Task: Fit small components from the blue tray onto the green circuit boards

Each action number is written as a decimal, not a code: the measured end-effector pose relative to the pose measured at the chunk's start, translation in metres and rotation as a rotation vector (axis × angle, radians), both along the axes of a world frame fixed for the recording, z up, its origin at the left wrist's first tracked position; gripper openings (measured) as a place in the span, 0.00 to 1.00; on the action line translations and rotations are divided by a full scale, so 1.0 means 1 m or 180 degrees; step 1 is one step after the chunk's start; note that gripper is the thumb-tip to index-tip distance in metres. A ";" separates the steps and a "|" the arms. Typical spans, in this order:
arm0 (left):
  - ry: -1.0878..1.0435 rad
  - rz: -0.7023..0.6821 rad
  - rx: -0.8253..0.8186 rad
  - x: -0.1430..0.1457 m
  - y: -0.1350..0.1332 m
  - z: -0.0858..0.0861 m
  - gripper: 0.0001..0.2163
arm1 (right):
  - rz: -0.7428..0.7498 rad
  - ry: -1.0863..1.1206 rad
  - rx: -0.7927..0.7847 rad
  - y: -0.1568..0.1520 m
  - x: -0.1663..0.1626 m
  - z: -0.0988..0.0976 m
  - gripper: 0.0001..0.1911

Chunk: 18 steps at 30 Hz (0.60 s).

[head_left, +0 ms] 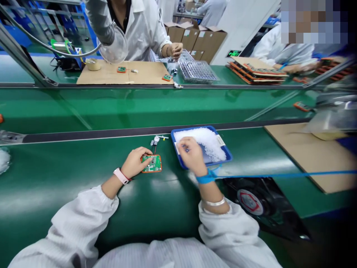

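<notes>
My left hand (136,162) grips a green circuit board (155,163) with an orange edge, lying on the green bench. Its thumb rests across the board's face and its fingers lie along the far left edge. Short wires run from the board to a small white connector piece (156,139) just beyond it. Over a shallow blue tray (182,163), my right hand (192,154) has thumb and fingers curled into a pinch. Many small white pieces (213,143) fill much of that tray. Whatever is between the right fingertips is too small to make out.
A blue wrist-strap cord (279,175) stretches right from my right wrist. Brown cardboard (301,149) lies at right, near a black fan-like device (253,201). Beyond the green conveyor belt (156,106), a co-worker sits by cardboard holding boards, and clear trays (196,70).
</notes>
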<state>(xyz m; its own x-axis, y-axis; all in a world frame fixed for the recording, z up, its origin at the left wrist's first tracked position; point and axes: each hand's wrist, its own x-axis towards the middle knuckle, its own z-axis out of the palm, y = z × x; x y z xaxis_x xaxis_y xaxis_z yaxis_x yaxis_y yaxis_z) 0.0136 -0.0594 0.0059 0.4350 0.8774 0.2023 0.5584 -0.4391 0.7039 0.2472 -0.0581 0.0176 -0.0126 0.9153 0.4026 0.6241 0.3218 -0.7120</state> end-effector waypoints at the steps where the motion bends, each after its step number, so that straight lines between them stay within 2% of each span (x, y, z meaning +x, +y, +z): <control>1: 0.0049 -0.0015 0.0008 0.000 0.000 -0.001 0.06 | -0.0342 -0.0129 0.0007 0.005 0.019 -0.001 0.06; 3: 0.0133 -0.0026 0.0018 0.000 0.000 -0.002 0.07 | -0.0894 -0.0484 -0.0157 0.014 0.055 -0.008 0.06; 6: 0.0181 -0.0051 0.0045 0.000 0.000 -0.004 0.07 | -0.1073 -0.0860 -0.0403 0.022 0.087 -0.022 0.08; 10: 0.0214 -0.0077 0.0081 -0.001 0.000 -0.006 0.07 | -0.1063 -0.1021 -0.0485 0.023 0.091 -0.033 0.09; 18: 0.0207 -0.0138 0.0060 -0.001 -0.001 -0.004 0.06 | -0.1107 -0.1127 -0.0373 0.024 0.087 -0.036 0.07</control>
